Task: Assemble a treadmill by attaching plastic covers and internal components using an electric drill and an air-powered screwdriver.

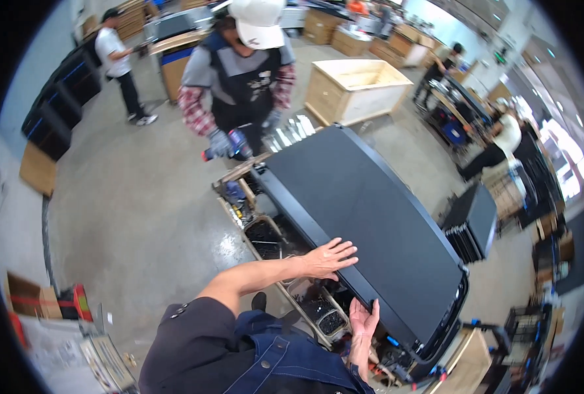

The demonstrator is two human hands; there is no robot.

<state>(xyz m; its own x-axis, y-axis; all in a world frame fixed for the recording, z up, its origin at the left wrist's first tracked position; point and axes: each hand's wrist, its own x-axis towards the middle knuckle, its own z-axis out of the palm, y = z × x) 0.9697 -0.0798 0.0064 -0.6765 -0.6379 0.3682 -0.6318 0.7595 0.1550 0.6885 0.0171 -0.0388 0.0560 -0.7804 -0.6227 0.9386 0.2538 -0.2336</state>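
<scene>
A long black treadmill deck [371, 217] with dark side rails lies across a work stand in front of me. My left hand [325, 260] rests on the near side rail [298, 213], palm down and fingers spread over the deck's edge. To its right, my right hand [363, 320] is palm up at the outer side of the same rail. Its fingers are stretched out against the edge, and I see nothing held in it. Across the deck's far left end, a co-worker in a white cap [258, 23] holds a blue-and-red power drill [241, 143] in a gloved hand.
Below the near rail, a wooden-edged shelf carries bins of small dark fasteners [331, 322] and tools. Beyond the deck stands an open wooden crate [338, 98]. Black panels [469, 223] are stacked at the right. Other people work farther off.
</scene>
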